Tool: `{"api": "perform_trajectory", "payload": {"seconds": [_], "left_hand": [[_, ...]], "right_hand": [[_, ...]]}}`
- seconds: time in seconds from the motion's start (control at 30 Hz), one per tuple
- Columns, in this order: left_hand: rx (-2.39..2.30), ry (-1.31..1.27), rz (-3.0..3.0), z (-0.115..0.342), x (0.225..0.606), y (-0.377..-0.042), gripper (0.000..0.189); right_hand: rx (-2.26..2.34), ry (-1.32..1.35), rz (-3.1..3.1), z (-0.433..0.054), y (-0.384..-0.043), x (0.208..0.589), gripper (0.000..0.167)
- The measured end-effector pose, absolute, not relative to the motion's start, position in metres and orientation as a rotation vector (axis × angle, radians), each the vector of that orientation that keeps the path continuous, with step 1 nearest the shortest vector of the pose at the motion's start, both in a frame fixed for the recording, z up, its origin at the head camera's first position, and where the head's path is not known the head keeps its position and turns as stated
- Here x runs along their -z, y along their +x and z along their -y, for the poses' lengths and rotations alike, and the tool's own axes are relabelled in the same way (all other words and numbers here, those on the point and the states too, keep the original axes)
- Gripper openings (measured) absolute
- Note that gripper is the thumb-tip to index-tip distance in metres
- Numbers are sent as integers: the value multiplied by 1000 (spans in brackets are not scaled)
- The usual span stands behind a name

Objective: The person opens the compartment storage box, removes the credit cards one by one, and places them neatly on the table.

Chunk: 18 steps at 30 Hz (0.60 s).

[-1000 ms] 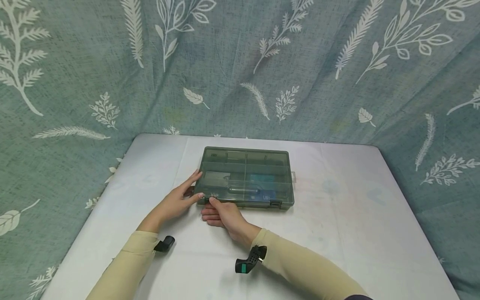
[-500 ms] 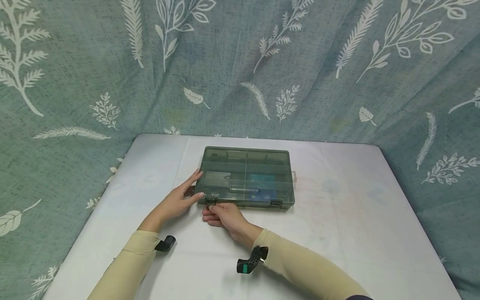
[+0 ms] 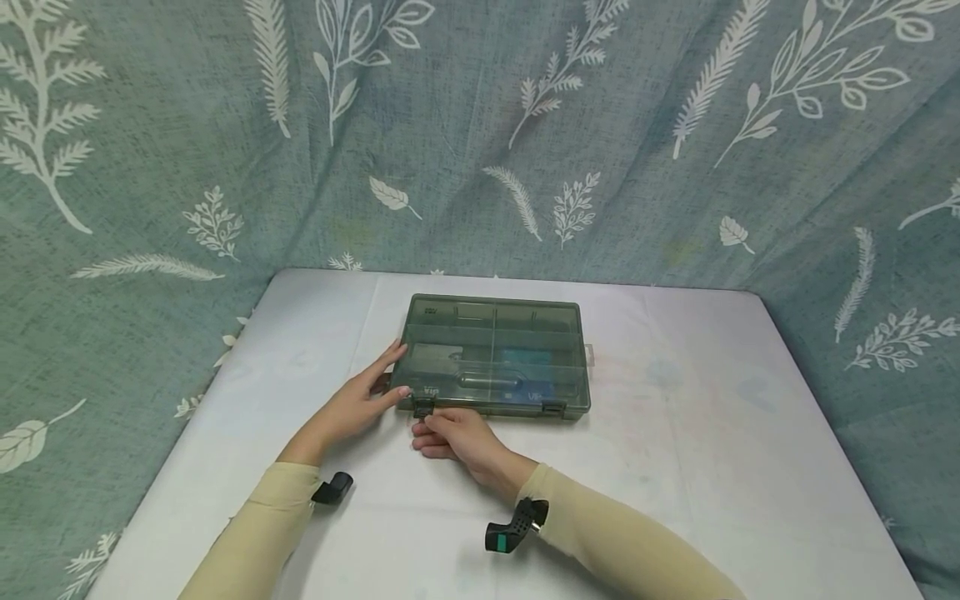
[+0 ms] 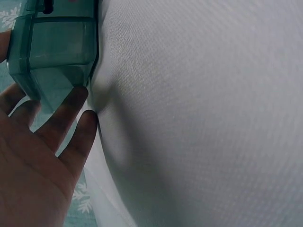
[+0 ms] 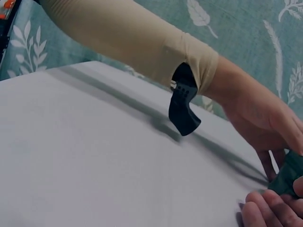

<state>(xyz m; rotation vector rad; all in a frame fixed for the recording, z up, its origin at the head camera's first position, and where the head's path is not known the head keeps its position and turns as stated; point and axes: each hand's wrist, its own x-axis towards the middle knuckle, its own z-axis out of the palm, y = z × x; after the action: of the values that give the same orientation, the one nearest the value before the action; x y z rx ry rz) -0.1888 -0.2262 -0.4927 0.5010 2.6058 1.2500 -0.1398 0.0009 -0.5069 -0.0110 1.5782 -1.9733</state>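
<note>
A dark green see-through compartment box (image 3: 491, 317) with a shut lid lies flat on the white table. Through the lid show a blue card (image 3: 528, 360) on the right and a pale card (image 3: 437, 354) on the left. At its front left, a dark latch (image 3: 423, 407) is swung outward; the front right latch (image 3: 553, 408) lies against the box. My left hand (image 3: 350, 414) rests at the box's left end, fingers fairly straight along the side, thumb on the front corner. My right hand (image 3: 459, 437) is just beside the swung-out latch, thumb tip by it, fingers loosely bent.
The white cloth-covered table (image 3: 675, 467) extends around the box on all sides. A clear tab (image 3: 588, 355) sticks out from the box's right end. Behind and beside the table hangs a leaf-patterned green-blue curtain (image 3: 465, 150). Each forearm wears a black wrist camera (image 3: 510, 533).
The front left latch has swung outward from the box under my right thumb. My right hand has then drawn slightly right and toward me. My left hand has stayed put.
</note>
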Motion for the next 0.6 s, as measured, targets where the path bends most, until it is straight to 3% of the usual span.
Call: {"api": "perform_trajectory", "payload": {"seconds": [0.17, 0.6], "left_hand": [[-1253, 487, -2599, 225, 489, -187, 75], [-1248, 504, -2603, 226, 492, -189, 76]], "right_hand": [[1968, -34, -1572, -12, -138, 507, 45], [1917, -70, -1598, -44, -137, 504, 40]]}}
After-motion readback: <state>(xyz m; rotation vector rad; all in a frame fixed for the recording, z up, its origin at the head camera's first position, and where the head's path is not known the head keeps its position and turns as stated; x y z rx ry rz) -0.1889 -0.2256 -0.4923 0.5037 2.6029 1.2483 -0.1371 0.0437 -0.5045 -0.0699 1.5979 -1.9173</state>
